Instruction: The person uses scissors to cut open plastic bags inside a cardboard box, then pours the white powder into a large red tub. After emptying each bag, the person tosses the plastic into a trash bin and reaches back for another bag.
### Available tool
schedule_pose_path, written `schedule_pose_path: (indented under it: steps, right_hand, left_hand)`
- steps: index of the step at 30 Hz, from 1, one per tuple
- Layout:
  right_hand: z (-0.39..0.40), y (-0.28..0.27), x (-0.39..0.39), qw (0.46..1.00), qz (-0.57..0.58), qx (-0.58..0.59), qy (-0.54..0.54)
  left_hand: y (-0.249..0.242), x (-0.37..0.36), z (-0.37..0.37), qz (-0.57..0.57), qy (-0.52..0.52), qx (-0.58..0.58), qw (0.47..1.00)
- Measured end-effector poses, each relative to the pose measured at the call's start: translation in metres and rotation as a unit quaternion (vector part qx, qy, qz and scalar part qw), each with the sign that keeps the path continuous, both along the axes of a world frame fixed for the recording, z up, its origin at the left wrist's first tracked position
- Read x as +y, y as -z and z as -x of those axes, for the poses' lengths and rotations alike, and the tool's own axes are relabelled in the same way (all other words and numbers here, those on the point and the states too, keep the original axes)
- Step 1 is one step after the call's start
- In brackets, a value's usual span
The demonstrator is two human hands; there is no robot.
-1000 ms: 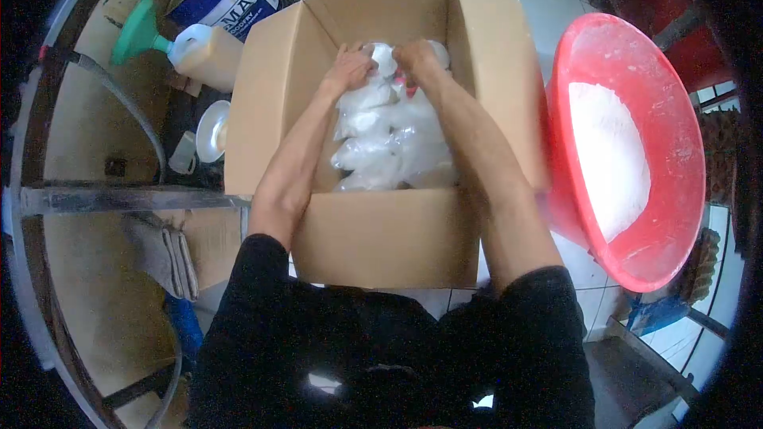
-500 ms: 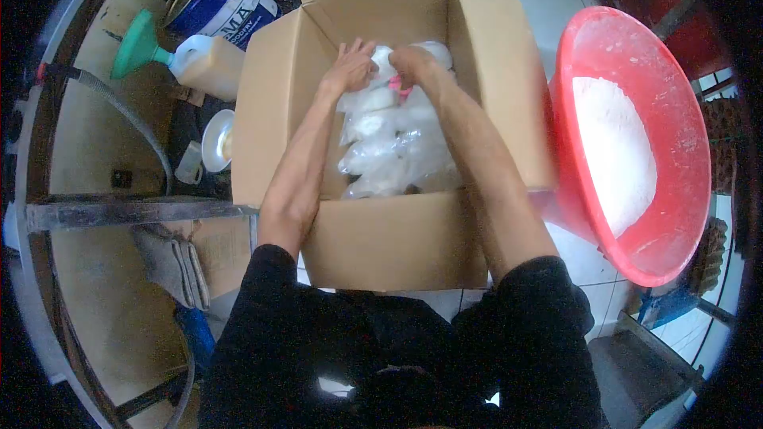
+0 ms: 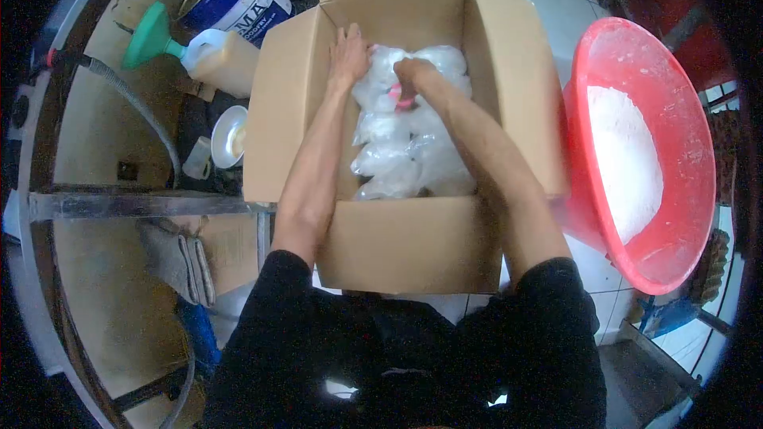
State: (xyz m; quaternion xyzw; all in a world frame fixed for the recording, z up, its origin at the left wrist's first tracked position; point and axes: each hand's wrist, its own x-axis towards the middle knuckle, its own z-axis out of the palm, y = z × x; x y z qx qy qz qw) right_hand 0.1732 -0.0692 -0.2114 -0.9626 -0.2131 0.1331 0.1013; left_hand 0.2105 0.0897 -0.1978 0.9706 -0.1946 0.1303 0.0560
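Observation:
An open cardboard box [image 3: 409,246] stands in front of me with several clear plastic bags of white contents [image 3: 385,157] lying in rows inside. My left hand [image 3: 350,57] is inside the box at its left wall, fingers stretched out along the left edge of the far bags. Over the far middle bags, my right hand [image 3: 416,75] is closed with the fingers curled down. A small bright pink thing [image 3: 403,100] shows beneath its palm and seems held there; its kind is hard to make out. The fingertips are partly hidden.
A large red basin [image 3: 675,111] of white powder [image 3: 624,163] stands right of the box. To the left are a blue bucket [image 3: 230,0], a jug [image 3: 226,63] with a green funnel [image 3: 149,38], a white bowl [image 3: 229,135] and a metal rail [image 3: 143,205].
My left hand has moved off the far-left bag toward the box's left wall, its fingers straightening. My right hand and the pink thing have shifted slightly nearer. The whole view has shifted a little.

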Motion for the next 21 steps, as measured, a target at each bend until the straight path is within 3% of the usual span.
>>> schedule_pose_path:
  steps: [16,18,21]
  right_hand:
    - [-0.021,0.007,0.018,0.997,0.029,-0.024,0.062]
    - [-0.031,-0.002,0.018,0.998,0.049,0.028,0.036]
    - [-0.035,-0.001,0.017,0.998,0.064,0.016,0.012]
  left_hand:
    - [-0.004,-0.005,0.009,0.032,-0.019,-0.053,0.998]
    - [-0.006,-0.003,0.007,0.022,-0.021,-0.046,0.998]
    - [-0.01,-0.006,0.012,0.018,-0.019,-0.064,0.998]
